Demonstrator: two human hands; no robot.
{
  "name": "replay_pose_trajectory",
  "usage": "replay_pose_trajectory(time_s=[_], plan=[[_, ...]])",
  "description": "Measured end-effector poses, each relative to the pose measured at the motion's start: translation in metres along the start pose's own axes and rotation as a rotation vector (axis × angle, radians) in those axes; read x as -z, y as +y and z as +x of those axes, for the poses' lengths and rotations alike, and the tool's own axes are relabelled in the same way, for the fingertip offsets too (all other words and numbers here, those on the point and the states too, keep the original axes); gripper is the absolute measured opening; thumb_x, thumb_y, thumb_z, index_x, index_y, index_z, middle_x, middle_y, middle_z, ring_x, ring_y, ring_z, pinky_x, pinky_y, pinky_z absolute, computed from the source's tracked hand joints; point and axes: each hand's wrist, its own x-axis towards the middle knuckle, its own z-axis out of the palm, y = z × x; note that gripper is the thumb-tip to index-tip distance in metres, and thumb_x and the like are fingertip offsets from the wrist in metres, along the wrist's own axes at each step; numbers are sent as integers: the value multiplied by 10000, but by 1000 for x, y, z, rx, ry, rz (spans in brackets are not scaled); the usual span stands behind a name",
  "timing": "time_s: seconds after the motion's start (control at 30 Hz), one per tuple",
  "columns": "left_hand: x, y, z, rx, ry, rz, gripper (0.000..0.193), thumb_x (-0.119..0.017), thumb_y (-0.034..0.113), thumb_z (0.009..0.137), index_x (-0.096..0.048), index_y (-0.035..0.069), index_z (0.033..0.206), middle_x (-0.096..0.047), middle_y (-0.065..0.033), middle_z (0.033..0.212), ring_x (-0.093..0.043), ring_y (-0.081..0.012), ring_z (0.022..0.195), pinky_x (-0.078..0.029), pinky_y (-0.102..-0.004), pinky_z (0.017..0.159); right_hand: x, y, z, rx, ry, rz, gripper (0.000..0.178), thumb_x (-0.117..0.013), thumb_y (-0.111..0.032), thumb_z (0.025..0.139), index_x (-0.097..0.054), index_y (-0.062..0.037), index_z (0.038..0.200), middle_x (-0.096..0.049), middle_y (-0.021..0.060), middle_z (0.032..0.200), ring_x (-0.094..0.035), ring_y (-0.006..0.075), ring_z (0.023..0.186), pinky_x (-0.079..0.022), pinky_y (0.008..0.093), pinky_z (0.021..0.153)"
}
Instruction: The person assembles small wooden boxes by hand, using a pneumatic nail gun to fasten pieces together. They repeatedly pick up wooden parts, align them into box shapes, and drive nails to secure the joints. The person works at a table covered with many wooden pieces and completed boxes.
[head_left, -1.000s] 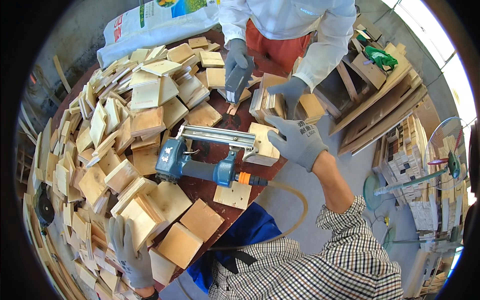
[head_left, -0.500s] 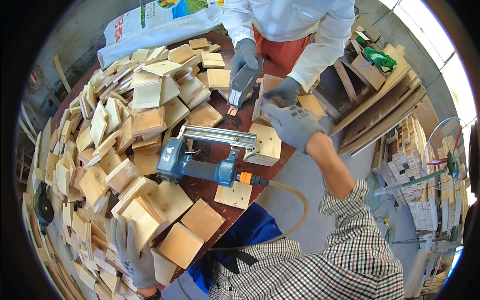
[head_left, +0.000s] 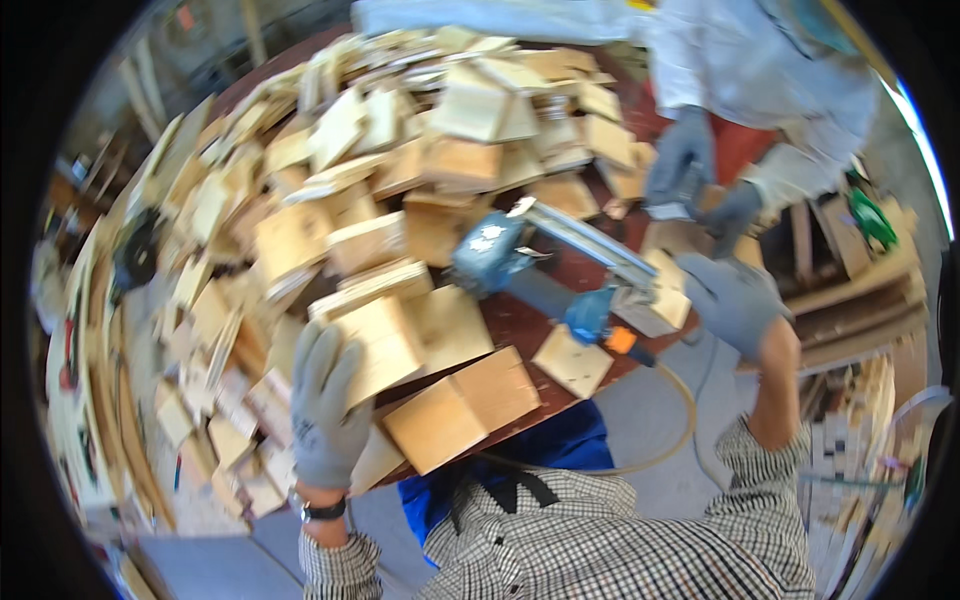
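My left hand (head_left: pixel 330 405), in a grey glove, lies with outstretched fingers along the edge of a pale wooden board (head_left: pixel 375 350) at the near side of a heap. My right hand (head_left: pixel 735 305), gloved too, reaches over the table's right edge beside a small stack of wooden blocks (head_left: pixel 668 285); blur hides how its fingers are set. Between my hands, a blue pneumatic nail gun (head_left: pixel 540 290) with an orange hose fitting (head_left: pixel 621 340) lies on its side. Two brownish boards (head_left: pixel 435 425) rest at the near table edge.
A big heap of wooden boards (head_left: pixel 470 110) covers the dark red table (head_left: pixel 490 320). Across it, a co-worker's gloved hands (head_left: pixel 685 160) work close to my right hand. An air hose (head_left: pixel 690 400) loops off the near edge. Timber (head_left: pixel 850 290) is stacked at right.
The whole view has swung, so the table and heap appear farther right and higher. My left hand stays against the boards; my right hand is still near the block stack and the co-worker's hands.
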Motion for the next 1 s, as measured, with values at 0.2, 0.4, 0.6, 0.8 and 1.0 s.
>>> replay_pose_trajectory(time_s=[0.2,0.4,0.6,0.8,1.0], plan=[[5,0,-3,-37,-24,-69,721,-893,223,816,-615,7,1445,-532,-238,1561,-456,-490,1487,-408,-560,1220,19,-111,-53,305,388,431,416,-736,-49,898,-715,72,1295,-724,148,833,-684,208,687,-543,368,660],[11,-6,12,-84,-82,-2,654,-783,333,944,-584,19,1483,-526,-218,1576,-441,-478,1501,-383,-576,1231,-47,-220,5,469,356,577,611,-745,-393,961,-576,-12,1409,-658,125,1069,-674,293,960,-528,427,830],[5,3,12,-77,-136,310,637,-654,417,1010,-557,65,1532,-507,-153,1617,-360,-463,1547,-217,-642,1286,-100,-259,43,443,305,504,743,-700,-488,960,-498,-25,1504,-645,175,1285,-624,355,1179,-490,488,972],[-7,15,-6,154,-120,183,654,-665,305,1024,-474,1,1570,-431,-248,1644,-404,-473,1525,-380,-531,1246,-106,-261,44,522,374,273,708,-726,-445,954,-511,-65,1511,-673,90,1271,-687,242,1044,-514,430,891],[-15,19,-10,218,-115,143,612,-655,152,1015,-456,-45,1560,-412,-289,1642,-480,-468,1475,-447,-508,1199,-105,-263,45,590,473,229,649,-703,-346,972,-512,4,1483,-668,98,1198,-694,220,993,-537,386,828]])
